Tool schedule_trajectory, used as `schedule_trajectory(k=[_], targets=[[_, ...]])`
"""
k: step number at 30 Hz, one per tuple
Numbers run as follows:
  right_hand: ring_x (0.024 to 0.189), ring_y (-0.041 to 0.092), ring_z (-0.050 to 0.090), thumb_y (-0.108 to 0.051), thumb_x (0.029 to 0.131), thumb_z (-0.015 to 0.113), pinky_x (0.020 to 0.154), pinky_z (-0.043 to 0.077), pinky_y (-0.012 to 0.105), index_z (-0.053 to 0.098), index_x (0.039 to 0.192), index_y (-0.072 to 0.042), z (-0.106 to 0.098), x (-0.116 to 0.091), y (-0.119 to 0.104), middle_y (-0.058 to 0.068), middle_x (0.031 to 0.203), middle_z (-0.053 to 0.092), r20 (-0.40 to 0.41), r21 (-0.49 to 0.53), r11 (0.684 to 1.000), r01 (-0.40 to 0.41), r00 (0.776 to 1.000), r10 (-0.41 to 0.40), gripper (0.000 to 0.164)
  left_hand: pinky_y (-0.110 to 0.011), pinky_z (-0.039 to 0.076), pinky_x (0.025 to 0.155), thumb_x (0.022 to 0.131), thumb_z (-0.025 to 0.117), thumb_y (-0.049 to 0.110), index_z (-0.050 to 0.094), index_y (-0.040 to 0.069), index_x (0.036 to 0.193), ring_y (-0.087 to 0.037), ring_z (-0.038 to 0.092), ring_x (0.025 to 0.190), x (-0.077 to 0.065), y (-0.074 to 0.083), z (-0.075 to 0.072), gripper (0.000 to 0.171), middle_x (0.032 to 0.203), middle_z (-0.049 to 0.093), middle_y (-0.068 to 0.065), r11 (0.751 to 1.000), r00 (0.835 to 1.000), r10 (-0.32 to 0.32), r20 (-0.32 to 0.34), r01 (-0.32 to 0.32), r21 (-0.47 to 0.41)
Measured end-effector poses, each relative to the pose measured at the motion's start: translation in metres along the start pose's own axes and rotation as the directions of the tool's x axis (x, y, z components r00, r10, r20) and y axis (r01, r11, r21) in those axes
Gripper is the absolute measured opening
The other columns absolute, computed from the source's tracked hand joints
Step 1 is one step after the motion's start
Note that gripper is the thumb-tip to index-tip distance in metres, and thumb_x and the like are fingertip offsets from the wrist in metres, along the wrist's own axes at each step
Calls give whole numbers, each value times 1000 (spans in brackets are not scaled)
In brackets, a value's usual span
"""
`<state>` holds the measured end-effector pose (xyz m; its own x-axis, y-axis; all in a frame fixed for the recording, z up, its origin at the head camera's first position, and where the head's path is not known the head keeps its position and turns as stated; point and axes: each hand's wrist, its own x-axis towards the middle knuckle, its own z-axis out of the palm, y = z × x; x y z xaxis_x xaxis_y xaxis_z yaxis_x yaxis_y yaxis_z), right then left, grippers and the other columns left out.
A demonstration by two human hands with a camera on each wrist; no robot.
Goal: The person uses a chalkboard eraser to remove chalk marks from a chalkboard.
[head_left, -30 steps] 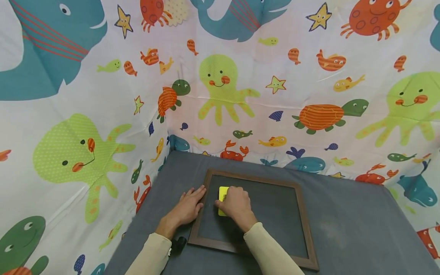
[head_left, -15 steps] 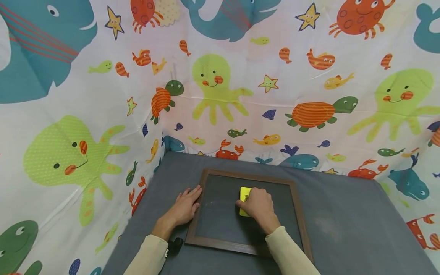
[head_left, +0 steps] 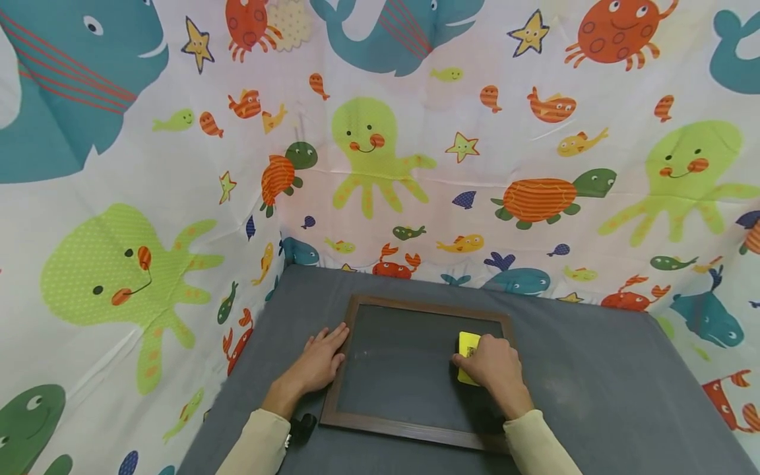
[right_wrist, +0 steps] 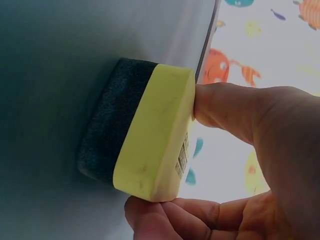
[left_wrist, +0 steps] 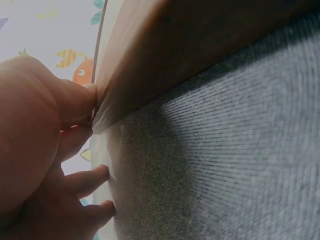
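A framed chalkboard with a brown wooden border lies flat on the grey cloth. My right hand grips a yellow board eraser at the board's right side. In the right wrist view, thumb and fingers pinch opposite ends of the eraser's yellow body, and its dark felt faces the board surface. My left hand lies along the left border with fingers fairly straight, their tips at the wood. The left wrist view has the thumb touching the frame's side.
Grey cloth covers the table around the board. A curtain printed with sea animals hangs behind and to the left. A small black object sits by the left wrist. Faint pale smudges show on the board's left part.
My right hand has slid the eraser rightward across the board, from its left part to near the right border. The left hand has stayed at the left border. The head view has shifted slightly.
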<state>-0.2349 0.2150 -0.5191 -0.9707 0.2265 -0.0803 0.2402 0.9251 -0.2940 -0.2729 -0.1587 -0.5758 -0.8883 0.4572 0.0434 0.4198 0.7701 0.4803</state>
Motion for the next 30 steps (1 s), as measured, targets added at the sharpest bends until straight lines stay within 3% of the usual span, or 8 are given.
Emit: schedule_trajectory(k=[6,14,22,30], targets=[[63,27,56,-56,77,77,51,46,38,62,100,7,-9,-3,24,14,75,58,26,-16,997,-69,997,70,70,-70,23,114,104,56,19,35,11,158,-47,27,148,-1,-1,1,58,165,29,-5,1000,1000,0,-3,0,4],[62,27,56,-57,77,77,49,46,38,61,100,7,-11,-4,29,14,74,58,41,-27,997,-77,996,78,70,-71,22,113,104,55,19,34,10,158,-46,26,149,-1,-2,2,58,166,28,-6,1000,1000,-3,3,3,25],[61,26,54,-55,79,76,50,45,37,62,96,5,-8,-4,13,12,73,57,19,-26,1000,-16,1000,16,64,-71,22,113,104,56,19,35,11,157,-46,27,148,0,1,-2,58,165,29,-6,1000,1000,-19,-4,19,24],[60,25,54,-56,78,77,50,47,37,64,95,3,7,-4,-26,11,71,58,-17,-24,999,42,999,-42,62,-70,20,115,104,54,19,33,12,158,-45,25,150,1,2,-1,58,166,26,-5,1000,999,-29,20,28,11]])
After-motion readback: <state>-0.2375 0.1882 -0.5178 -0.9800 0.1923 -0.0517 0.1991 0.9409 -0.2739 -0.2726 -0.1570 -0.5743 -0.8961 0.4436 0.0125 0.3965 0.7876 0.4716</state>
